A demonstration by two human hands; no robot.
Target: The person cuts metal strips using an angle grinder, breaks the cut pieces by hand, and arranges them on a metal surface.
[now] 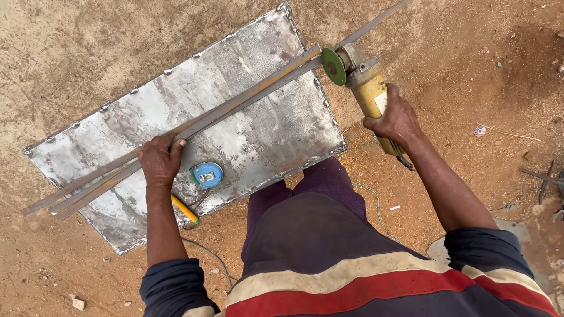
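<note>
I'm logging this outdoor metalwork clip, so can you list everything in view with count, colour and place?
metal sheet: one, grey and scuffed, beaded rim, lying on the sandy ground.
metal strips: a few, I cannot tell how many, rusty grey, laid diagonally across the sheet, one end jutting past it at top right.
angle grinder: one, yellow body with green disc, disc at the strips by the sheet's right corner.
tape measure: one, blue, on the sheet near its lower edge.
yellow-handled tool: one, under the left forearm at the sheet's edge; kind unclear.
cable: one, greenish, on the sand.
left hand: pressing down on the strips.
right hand: gripping the grinder's body.
</note>
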